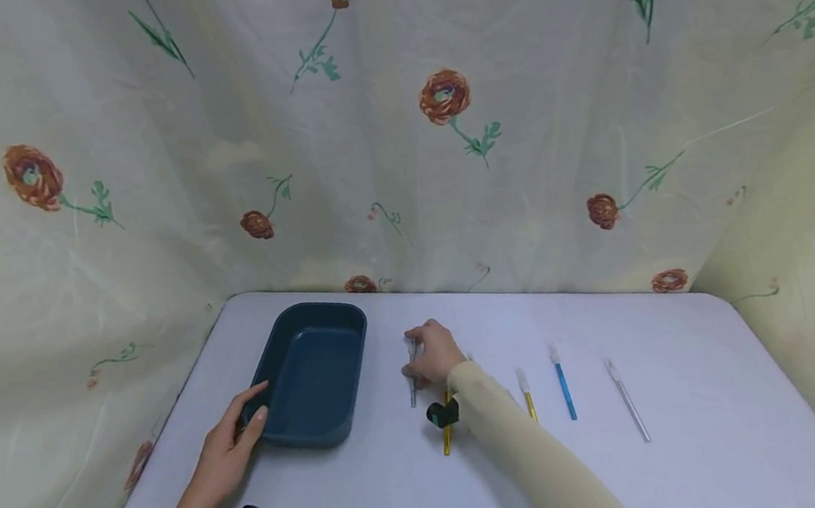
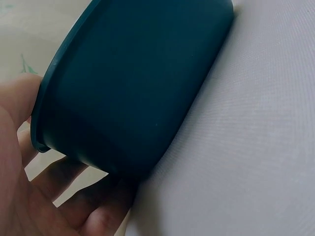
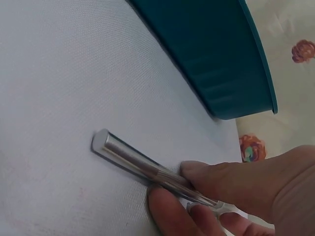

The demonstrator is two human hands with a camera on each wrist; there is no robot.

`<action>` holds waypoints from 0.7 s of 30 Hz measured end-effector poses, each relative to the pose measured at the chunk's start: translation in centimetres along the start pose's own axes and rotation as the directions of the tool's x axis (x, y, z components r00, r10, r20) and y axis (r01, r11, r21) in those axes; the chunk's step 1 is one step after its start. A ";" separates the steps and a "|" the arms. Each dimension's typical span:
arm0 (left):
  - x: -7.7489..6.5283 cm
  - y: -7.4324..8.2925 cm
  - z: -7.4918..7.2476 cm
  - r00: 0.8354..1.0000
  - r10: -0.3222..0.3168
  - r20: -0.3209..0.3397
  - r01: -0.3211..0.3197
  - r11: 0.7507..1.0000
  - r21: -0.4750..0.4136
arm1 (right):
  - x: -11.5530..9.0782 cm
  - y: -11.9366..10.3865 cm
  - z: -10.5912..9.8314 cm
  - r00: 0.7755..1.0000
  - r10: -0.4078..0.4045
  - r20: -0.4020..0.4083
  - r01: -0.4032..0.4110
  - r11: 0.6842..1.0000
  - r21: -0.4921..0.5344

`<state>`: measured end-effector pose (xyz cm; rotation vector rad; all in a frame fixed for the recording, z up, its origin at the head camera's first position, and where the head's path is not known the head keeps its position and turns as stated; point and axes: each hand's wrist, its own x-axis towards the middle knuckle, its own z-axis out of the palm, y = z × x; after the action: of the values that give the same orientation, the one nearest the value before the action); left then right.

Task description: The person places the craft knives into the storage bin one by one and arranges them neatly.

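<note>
Blue tray [image 1: 319,373]: on the white table [image 1: 375,501], left of centre in the head view, its long sides slanting up toward the right.
Left hand [image 1: 227,455]: you grip the near-left corner of the tray; in the left wrist view, one digit overlaps the rim while other fingers [image 2: 74,209] lie against the outer wall.
Right hand [image 1: 436,353]: just right of centre in the head view; you pinch a silver tool, thumb and fingers narrowed on its shaft.
Silver tool [image 3: 130,155]: just right of the tray in the head view, blunt end toward the bottom of the frame; you can see a ridged band near your fingertips in the right wrist view. Whether it touches the table, you cannot tell.
First gold tool [image 1: 447,440]: partly hidden beneath your right wrist.
Second gold tool [image 1: 529,401]: right of your forearm, its lower end meeting the sleeve's outline.
Blue tool [image 1: 565,391]: farther right, nearly upright in the frame.
Other silver tool [image 1: 630,406]: rightmost, slanting.
Curtain [image 1: 549,104]: flower-printed, across the upper frame.
</note>
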<state>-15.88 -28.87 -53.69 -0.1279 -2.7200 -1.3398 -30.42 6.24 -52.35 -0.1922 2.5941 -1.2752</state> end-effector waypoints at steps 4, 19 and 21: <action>0.0 0.0 0.0 1.000 0.003 0.001 -0.003 1.000 -0.003 | 0.0 0.1 0.0 1.000 0.015 0.015 -0.015 1.000 0.012; 0.0 0.0 0.1 1.000 -0.011 0.011 0.011 1.000 -0.017 | -1.1 -0.6 -1.3 0.998 0.029 0.061 -0.035 0.995 0.097; 0.1 0.0 0.1 1.000 -0.020 0.018 0.020 1.000 -0.017 | -1.2 -0.6 -1.3 0.998 0.028 0.064 -0.035 0.994 0.103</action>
<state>-15.93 -28.78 -53.69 -0.1145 -2.7319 -1.3740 -29.60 7.16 -50.87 -0.1688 2.4612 -1.3673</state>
